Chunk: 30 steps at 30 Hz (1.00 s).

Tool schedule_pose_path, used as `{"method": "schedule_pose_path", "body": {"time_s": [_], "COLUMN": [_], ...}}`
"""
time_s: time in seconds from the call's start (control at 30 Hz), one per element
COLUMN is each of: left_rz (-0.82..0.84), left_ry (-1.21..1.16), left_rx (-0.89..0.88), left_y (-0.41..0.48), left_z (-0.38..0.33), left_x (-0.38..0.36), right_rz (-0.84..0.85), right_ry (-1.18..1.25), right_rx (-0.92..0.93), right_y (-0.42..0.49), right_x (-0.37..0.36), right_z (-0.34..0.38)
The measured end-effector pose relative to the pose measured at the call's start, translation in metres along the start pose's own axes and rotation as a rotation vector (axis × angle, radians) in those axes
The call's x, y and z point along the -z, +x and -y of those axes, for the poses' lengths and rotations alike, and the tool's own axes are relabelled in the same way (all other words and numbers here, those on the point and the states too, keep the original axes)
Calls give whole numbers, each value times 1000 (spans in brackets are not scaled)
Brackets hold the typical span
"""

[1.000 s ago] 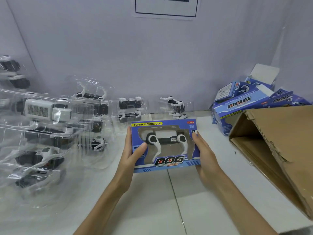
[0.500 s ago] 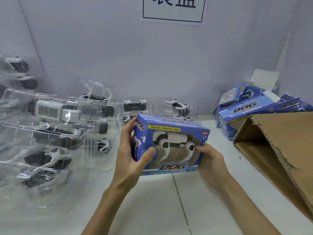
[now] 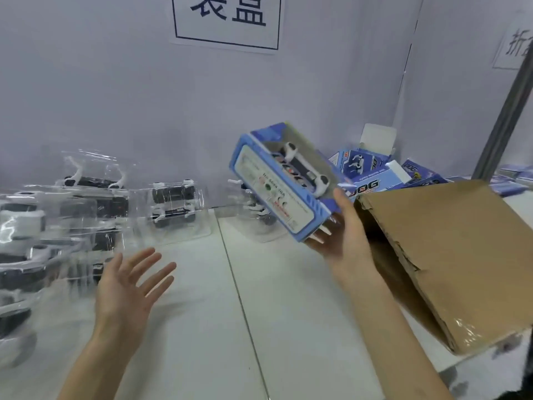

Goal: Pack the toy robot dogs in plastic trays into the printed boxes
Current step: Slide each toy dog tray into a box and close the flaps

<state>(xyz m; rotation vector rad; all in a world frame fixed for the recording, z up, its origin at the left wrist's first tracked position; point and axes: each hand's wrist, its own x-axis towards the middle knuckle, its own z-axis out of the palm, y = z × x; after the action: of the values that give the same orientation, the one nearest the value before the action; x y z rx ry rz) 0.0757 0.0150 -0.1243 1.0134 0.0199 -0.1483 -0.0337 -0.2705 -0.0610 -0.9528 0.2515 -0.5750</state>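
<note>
Brown cardboard carton (image 3: 450,255), white table (image 3: 202,327), printed wall sign (image 3: 227,21)

Single wide-angle view from the head
It looks forward and down, close over the tabletop (image 3: 291,327), facing the back wall (image 3: 101,90) and its right-hand corner.

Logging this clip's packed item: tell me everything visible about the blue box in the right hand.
The blue printed box looks like cardboard, with a window showing a white-and-black toy dog inside and a white label panel facing the camera. It is tilted, held in the air by the right hand alone, thumb on its front, fingers beneath, beside the brown carton.
</note>
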Motion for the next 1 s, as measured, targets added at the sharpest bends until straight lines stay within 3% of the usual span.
{"method": "schedule_pose_path", "body": {"time_s": [0.13, 0.37, 0.43, 0.53, 0.8, 0.9, 1.0], "left_rz": [5, 13, 5, 1, 127, 139, 129], "left_ry": [44, 107, 167, 312, 627, 643, 610], "left_rx": [6, 30, 38, 46, 31, 35, 56], "left_y": [-2, -1, -2, -3, -12, -13, -13], "left_z": [5, 11, 14, 20, 38, 38, 34], "left_x": [-5, -8, -10, -14, -25, -26, -25], "right_rz": [-173, -390, -386, -271, 86, 181, 163], "right_ry": [496, 267, 116, -294, -1266, -1484, -1765], "right_rx": [318, 163, 143, 170, 525, 539, 448], "right_y": [6, 18, 22, 32, 96, 117, 139], "right_x": [18, 36, 34, 20, -44, -64, -73], "right_z": [28, 2, -5, -13, -41, -52, -63]}}
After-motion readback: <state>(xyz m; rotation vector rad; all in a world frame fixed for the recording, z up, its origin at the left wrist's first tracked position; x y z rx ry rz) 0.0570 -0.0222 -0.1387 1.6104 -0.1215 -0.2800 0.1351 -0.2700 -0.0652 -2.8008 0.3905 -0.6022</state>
